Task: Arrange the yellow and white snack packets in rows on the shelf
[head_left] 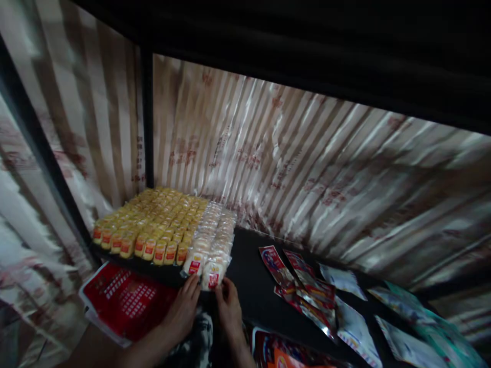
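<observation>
Small clear-wrapped pastry packets with red labels stand in two rows at the right of a dense block. At the front of these rows are a white packet (194, 262) and another white packet (213, 275) beside it. My left hand (187, 299) lies at the lower edge of the left one, fingers stretched out and close together. My right hand (230, 305) is at the lower right corner of the other, thumb and fingers apart. Both hands touch or nearly touch the packets. To their left, many yellow-wrapped cakes (153, 225) fill closely packed rows.
The black shelf (251, 276) has red snack pouches (303, 286) to the right, then white pouches (356, 329) and green ones (441, 332). A red printed sheet (130, 301) hangs below the front edge. A dark post (147, 117) and pleated, printed sheeting (238, 138) stand behind.
</observation>
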Available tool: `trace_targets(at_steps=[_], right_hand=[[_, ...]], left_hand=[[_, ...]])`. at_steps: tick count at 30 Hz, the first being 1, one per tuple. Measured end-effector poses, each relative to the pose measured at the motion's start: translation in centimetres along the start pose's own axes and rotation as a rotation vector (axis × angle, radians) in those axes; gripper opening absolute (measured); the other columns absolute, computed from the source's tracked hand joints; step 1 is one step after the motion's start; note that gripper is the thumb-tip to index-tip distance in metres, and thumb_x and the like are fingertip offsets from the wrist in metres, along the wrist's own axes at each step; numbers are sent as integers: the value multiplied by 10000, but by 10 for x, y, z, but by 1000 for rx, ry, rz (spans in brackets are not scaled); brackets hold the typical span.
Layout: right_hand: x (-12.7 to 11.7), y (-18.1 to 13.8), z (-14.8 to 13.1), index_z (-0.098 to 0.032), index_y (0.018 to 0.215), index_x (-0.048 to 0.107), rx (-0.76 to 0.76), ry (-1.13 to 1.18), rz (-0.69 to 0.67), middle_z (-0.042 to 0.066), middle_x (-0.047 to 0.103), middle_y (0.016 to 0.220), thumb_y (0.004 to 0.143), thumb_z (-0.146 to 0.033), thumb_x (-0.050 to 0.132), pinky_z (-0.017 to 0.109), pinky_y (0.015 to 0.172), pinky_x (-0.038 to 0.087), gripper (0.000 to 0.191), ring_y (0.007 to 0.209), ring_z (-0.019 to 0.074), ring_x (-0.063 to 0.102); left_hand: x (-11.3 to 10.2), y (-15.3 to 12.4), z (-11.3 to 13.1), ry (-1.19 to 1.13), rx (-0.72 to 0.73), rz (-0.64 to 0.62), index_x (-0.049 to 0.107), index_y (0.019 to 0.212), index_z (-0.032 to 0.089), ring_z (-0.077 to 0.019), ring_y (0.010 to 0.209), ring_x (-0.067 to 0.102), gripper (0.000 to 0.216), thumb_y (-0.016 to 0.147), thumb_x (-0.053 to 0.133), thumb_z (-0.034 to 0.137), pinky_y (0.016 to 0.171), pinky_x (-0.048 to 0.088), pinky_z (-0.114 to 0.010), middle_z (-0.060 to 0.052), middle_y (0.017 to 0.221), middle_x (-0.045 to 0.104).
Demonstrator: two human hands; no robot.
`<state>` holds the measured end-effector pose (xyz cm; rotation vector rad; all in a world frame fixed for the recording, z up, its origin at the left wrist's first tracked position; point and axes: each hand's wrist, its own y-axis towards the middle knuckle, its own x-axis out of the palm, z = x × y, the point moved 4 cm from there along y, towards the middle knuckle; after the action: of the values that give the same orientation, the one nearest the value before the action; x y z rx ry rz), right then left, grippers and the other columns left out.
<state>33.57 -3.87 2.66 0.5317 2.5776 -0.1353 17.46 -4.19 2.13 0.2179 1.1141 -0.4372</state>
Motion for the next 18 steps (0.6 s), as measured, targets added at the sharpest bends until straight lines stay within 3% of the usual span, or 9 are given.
trace_targets(at_steps=[4,7,9,12,18], right_hand=[[-3,8,11,-193,1031,620,41,108,19,127,694,1037,728,-568,498,334,820,543,497,933,256,673],[-14,24,10,-207,1000,634,-24,89,81,124,683,1065,732,-571,506,348,861,529,470,991,264,650],[-24,44,0,-213,1016,630,-74,57,98,114,678,1085,772,-547,485,350,887,514,438,1019,255,638],[-35,87,-26,-199,1043,626,-188,-28,78,112,673,1089,814,-503,459,355,890,502,416,1019,246,629],[-31,191,-78,-170,1020,668,-485,-190,128,106,692,1047,867,-367,401,383,919,466,365,998,233,608]], left_hand=[[5,3,-16,-50,80,10,501,1330,184,-262,1388,284,587,763,409,66,1131,326,-449,-105,1484,352],[-5,7,-26,-62,137,-17,570,1263,272,-230,1350,369,495,810,414,149,1115,376,-386,-50,1445,427],[-24,15,-27,-70,163,-8,574,1253,303,-210,1330,402,463,842,389,198,1113,384,-354,-21,1410,475],[-64,40,-24,-81,152,105,569,1252,292,-209,1346,374,473,850,352,171,1126,362,-376,-4,1419,465],[-128,141,-18,-53,126,251,676,1046,204,-224,1348,343,385,827,370,127,1138,311,-397,-55,1385,489]])
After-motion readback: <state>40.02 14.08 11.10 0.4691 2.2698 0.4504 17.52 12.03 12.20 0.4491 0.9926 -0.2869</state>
